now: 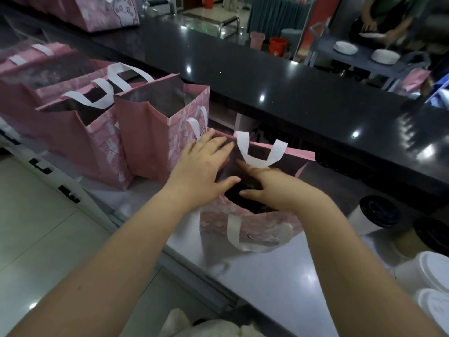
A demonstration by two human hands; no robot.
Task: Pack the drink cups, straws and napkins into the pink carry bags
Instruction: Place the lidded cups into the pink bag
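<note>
pink carry bag point(264, 224) — white handles, mouth open

dim, ceiling-light glare, blurred, bowed edges

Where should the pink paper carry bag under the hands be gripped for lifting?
The pink paper carry bag stands upright and open; its far white handle flops into the mouth, its near white handle hangs down the front. Likely raise both and lift from above; squeezed paper walls may buckle.
</note>
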